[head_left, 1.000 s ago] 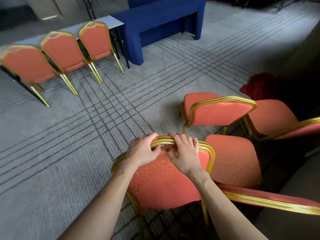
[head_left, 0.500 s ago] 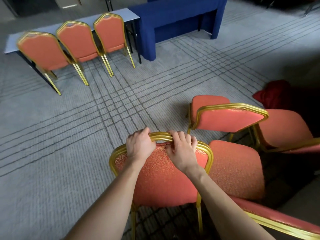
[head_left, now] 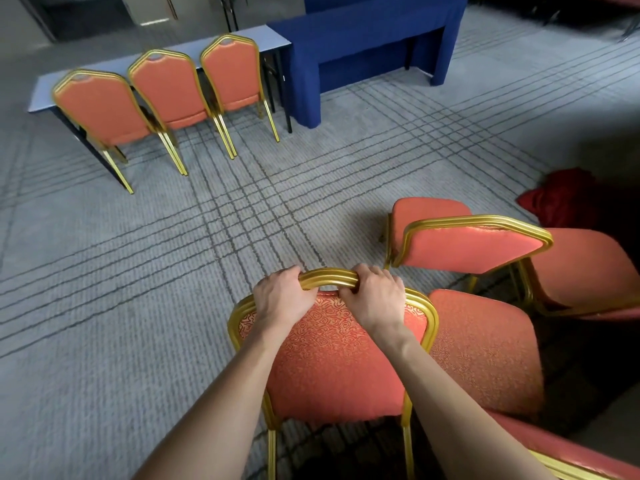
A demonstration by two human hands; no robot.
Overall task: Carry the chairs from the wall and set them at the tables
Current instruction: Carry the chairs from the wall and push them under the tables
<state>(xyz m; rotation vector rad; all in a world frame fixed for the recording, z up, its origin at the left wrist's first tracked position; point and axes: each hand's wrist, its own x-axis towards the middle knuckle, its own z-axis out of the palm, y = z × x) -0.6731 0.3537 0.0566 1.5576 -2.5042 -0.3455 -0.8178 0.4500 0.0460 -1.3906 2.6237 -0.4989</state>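
1. gold metal frame and orange patterned upholstery: the held chair [head_left: 332,358] is in the near foreground, with the rear of its backrest facing the camera, over the grey lined carpet [head_left: 138,271].
2. left hand [head_left: 282,297]: fingers curled over the top rail [head_left: 329,278] of the backrest, left of centre, gripping it.
3. right hand [head_left: 375,299]: fingers curled over the same rail, right of centre, gripping it. a short length of bare rail shows between the two hands.
4. leg contact: two gold legs run down out of view at the bottom edge. it cannot be told whether the chair stands on the carpet or is lifted.
5. far left: three matching chairs [head_left: 169,88] stand side by side in a row with their backs to the camera, drawn up to the grey table [head_left: 41,95].
6. blue-draped table [head_left: 363,32]: just beside the right end of the grey table, at the top of the view.
7. right of the held chair: a cluster of spare chairs [head_left: 467,249] of the same type, close together. one orange seat lies just beside the held backrest.
8. red cloth [head_left: 554,199]: crumpled on the floor at the right edge, beyond the cluster.
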